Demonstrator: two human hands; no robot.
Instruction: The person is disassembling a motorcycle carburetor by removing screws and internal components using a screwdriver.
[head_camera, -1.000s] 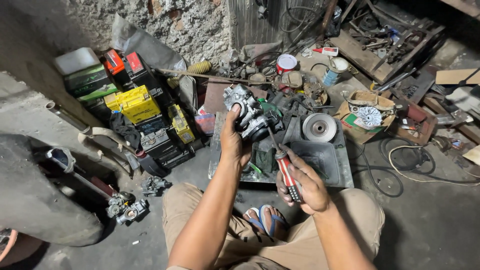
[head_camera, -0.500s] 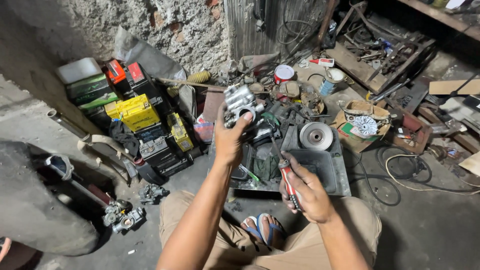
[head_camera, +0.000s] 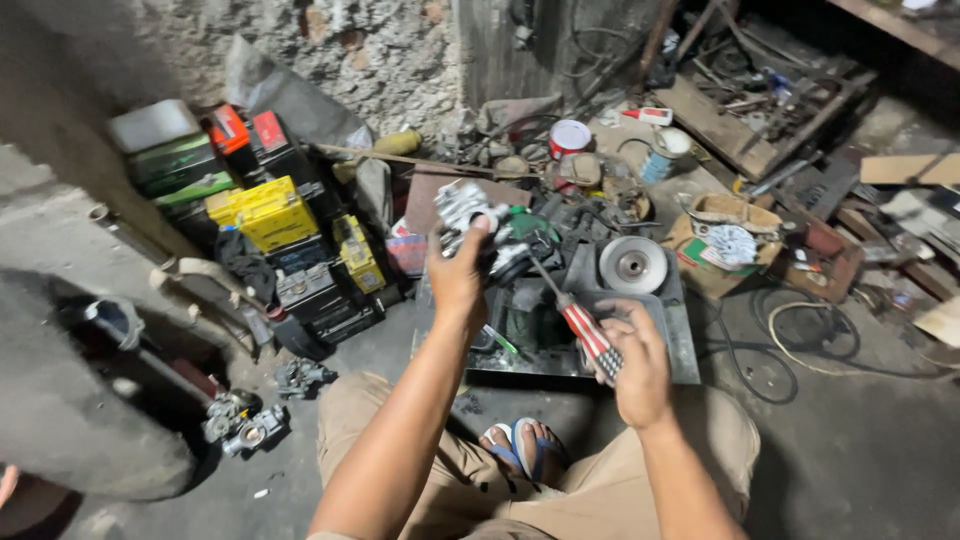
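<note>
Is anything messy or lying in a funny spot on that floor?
Yes. Two small metal engine parts lie alone on the bare floor, apart from the tray where the left hand holds a similar part and the right hand a screwdriver.

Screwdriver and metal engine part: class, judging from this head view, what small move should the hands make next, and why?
Probably a slight push and turn of the screwdriver. The right hand grips its red striped handle, and the shaft runs up to the metal engine part that the left hand holds above the metal tray. Whether the tip sits in a screw cannot be seen, so seating it comes first.
</note>
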